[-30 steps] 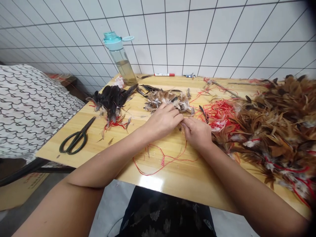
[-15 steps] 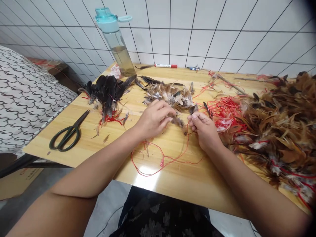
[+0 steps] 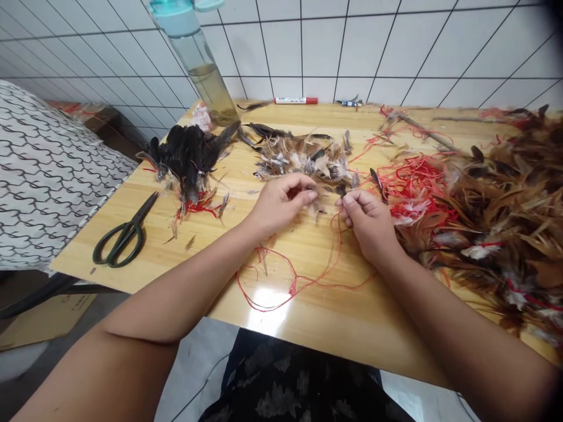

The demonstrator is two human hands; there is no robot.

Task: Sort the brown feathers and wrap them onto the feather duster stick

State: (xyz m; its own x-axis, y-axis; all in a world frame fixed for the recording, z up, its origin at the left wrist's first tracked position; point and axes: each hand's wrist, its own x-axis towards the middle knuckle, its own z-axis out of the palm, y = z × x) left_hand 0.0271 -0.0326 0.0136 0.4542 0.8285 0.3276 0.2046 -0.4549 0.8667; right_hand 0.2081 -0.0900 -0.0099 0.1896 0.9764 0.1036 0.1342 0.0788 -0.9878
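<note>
Red thread [image 3: 292,286] looped, lower centre

Right hand [image 3: 368,223], centre-right: grip closed, thumb against finger, on thread end. Left hand [image 3: 287,202], centre: fingers curled near thumb; blurred small feather [image 3: 315,210] at tips, cannot tell if held. Brown feathers [image 3: 303,157] above, on counter [image 3: 352,328].

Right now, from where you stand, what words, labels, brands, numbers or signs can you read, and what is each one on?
No text can be read with certainty.
White marker with red cap: dark lettering, too small and blurred to read.
Small blue-and-white item: possible print, too small to tell.
Cardboard: faint reddish print, too blurred to read.
</note>
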